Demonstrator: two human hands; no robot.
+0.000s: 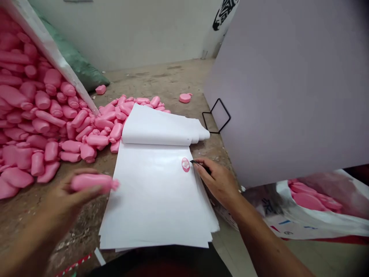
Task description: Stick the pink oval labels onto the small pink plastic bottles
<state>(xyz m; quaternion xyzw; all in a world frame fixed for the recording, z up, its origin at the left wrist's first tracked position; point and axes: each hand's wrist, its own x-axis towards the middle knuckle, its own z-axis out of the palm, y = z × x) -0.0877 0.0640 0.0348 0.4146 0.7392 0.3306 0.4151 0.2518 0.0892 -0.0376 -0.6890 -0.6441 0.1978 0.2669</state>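
My left hand [65,196] is closed around a pink plastic bottle [91,182], held on its side with the narrow neck pointing right. It is slightly blurred, at the left edge of a stack of white sheets [150,207]. My right hand [215,181] grips a slim dark pointed tool [198,163], whose exact kind I cannot make out. The tool's tip is beside a pink oval sticker [185,164] near the right edge of the top sheet. Toward the far end, several sheets are folded back into a roll [161,127].
Many pink bottles [43,127] lie heaped at the left and behind the sheets. A round pink piece [185,98] sits farther back. To the right are a black wire stand [220,115], a large pale panel [288,88] and an open bag [276,204] of pink pieces.
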